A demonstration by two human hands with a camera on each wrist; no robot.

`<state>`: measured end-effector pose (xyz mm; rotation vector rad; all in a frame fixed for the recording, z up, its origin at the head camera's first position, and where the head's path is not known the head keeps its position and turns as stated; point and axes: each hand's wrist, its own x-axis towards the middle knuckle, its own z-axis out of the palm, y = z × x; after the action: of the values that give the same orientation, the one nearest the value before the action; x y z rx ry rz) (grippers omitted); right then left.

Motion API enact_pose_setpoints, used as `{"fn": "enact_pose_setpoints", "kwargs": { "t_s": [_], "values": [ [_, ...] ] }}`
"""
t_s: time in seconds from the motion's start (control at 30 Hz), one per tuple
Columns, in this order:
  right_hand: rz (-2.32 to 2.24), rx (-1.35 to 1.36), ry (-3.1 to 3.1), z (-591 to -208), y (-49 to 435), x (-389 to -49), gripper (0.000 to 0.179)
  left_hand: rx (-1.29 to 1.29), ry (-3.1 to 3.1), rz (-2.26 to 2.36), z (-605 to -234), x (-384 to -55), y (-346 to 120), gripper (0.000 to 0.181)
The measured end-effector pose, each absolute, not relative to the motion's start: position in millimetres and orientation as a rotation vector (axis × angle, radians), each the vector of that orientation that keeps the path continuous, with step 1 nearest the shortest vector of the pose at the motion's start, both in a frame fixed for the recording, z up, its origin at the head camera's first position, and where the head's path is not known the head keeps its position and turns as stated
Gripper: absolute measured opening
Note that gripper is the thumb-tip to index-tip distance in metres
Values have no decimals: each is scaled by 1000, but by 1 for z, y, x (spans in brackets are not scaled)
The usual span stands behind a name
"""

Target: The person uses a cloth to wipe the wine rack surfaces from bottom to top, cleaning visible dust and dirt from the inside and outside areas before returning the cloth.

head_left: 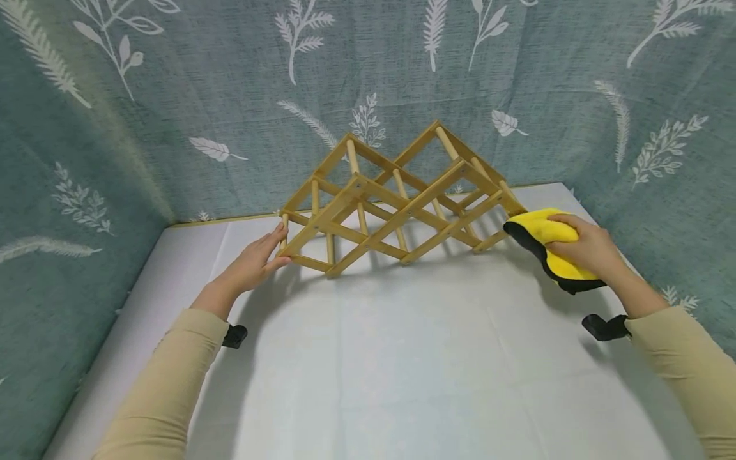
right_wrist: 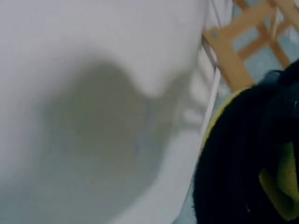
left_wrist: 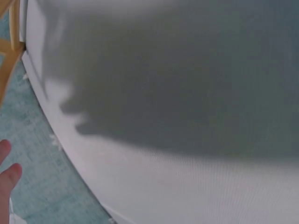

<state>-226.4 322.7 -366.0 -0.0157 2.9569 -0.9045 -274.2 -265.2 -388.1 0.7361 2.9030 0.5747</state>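
A wooden lattice rack [head_left: 397, 219], made of crossed slats joined by round dowels, stands spread out in zigzag peaks toward the back of the white table. At its left end my left hand [head_left: 250, 262] grips the corner, thumb and fingers around the end dowel. Two fingertips [left_wrist: 10, 176] show at the left wrist view's edge. My right hand [head_left: 589, 246] holds a yellow cloth [head_left: 540, 227] with a black border against the rack's right end. The cloth's dark side [right_wrist: 233, 154] fills the right wrist view's lower right and hides the fingers there.
The white tabletop [head_left: 414, 358] stretches in front of the rack. Blue-green leaf-patterned fabric [head_left: 241, 96] surrounds the table at the back and both sides, close behind the rack. Black wrist mounts [head_left: 605, 327] stick out below the sleeves.
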Motion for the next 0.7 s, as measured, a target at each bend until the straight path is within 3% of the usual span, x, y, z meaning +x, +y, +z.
{"fn": "enact_pose_setpoints", "kwargs": {
  "t_s": [0.4, 0.7],
  "values": [
    [-918, -402, 2762, -402, 251, -220, 54, 737, 2863, 729, -387, -275, -272, 62],
    [-939, -252, 2803, -403, 257, -223, 55, 738, 2842, 776, -391, -276, -272, 62]
  ]
}}
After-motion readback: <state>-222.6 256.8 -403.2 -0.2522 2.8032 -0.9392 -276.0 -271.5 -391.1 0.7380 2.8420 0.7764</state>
